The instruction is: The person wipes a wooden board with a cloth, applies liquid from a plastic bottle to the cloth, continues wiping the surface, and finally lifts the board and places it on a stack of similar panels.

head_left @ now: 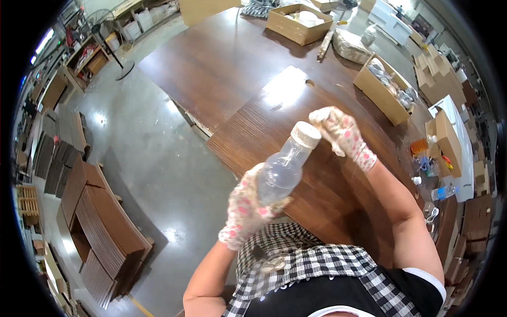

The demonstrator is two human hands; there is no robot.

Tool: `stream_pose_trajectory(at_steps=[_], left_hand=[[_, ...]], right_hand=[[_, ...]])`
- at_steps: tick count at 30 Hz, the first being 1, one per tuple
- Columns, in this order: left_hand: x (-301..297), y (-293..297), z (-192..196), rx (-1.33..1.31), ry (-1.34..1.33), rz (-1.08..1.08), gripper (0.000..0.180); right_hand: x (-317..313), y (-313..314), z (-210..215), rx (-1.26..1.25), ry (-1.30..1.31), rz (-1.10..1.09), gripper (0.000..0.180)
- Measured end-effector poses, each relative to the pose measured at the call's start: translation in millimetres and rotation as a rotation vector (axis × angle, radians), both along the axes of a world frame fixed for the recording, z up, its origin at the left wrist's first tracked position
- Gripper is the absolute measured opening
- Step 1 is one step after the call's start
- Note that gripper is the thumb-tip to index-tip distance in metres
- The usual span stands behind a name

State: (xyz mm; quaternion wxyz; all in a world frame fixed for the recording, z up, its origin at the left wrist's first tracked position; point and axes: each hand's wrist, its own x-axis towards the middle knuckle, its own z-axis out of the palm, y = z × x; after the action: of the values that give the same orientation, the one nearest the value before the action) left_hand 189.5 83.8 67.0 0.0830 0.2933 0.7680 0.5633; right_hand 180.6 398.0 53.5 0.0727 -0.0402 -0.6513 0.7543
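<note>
My left hand, in a white glove with pink dots, is wrapped round a clear plastic bottle. The bottle is tilted, its white cap pointing up and to the right. Just right of the cap is my right hand, in a matching glove stained at the fingers. Its fingers are curled in, and whatever they may hold is hidden. Below both hands lies a dark brown wood-grain panel on the table, with a small round hole near its far edge.
At the table's far side stand a cardboard box with white items and a long carton of bagged parts. A wrapped packet lies between them. Several bottles, one a blue-labelled bottle, sit at right. Stacked brown boards stand on the left floor.
</note>
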Motion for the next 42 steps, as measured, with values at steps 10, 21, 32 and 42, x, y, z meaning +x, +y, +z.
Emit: stream_pose_trajectory(at_steps=[10,21,32,42], left_hand=[[8,-8,66,-0.743,0.558,0.058,0.060],[24,43,107,-0.806,0.968,-0.066,0.031],[21,5,-7,0.272,-0.224,0.106,0.072],[24,48,-35,0.326,-0.104,-0.164,0.077]], right_hand=[[87,-66,69,0.077,-0.105,-0.069,0.027],[128,-55,25,-0.491,0.019,-0.376,0.025],[7,-35,15,0.629,0.173,-0.269,0.024],[-98,-51,-34,1.849,0.582,0.075,0.021]])
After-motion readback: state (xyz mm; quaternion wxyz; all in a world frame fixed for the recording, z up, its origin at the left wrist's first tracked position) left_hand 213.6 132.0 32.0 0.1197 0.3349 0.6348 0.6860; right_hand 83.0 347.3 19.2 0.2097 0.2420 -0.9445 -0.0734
